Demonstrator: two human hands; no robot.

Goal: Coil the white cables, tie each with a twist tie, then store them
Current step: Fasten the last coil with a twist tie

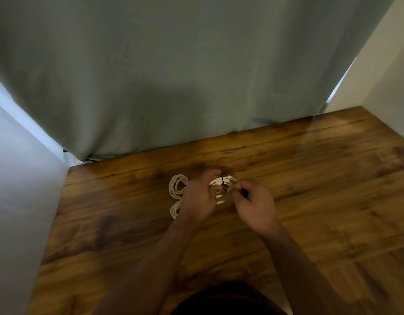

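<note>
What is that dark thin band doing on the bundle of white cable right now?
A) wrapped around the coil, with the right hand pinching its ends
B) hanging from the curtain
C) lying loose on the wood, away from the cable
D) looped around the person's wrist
A: the dark twist tie crosses the white cable coil that the left hand grips, and the right hand pinches its ends.

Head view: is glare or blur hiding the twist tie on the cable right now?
Head view: no glare there, the pale sheen lies on the wooden table far right; the black twist tie shows around the white cable coil, though small, soft and dim between left hand and right hand.
</note>
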